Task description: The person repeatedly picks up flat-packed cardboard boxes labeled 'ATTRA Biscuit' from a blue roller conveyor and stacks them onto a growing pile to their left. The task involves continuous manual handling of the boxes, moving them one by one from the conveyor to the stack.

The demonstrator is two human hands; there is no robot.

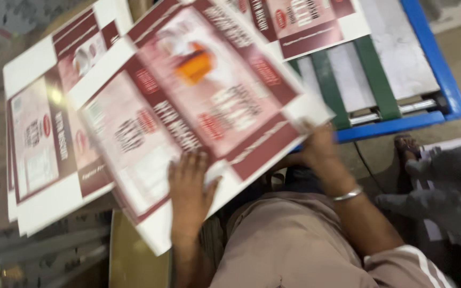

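**Carton blanks on the move**

Carton blanks, flat and printed in maroon, pink and white, fill most of our view. Starting at the left, a stack of carton blanks lies squared up on a low surface, several sheets deep judging by the edges showing along its lower side. Over it we hold the top carton blank tilted and lifted clear at its near edge. Our left hand lies on its printed face with fingers spread and the thumb hooked round the lower edge, so it pinches the sheet. Further right, our right hand reaches under the blank's right corner; the card hides its fingers, so we cannot tell whether it clasps the sheet or only props it. A metal bangle sits on that wrist. Beyond it stands a blue-framed machine bed with green belts, and another printed blank rests at its far end. As far as we can judge, one sheet is in transit while the stack at left holds many more.
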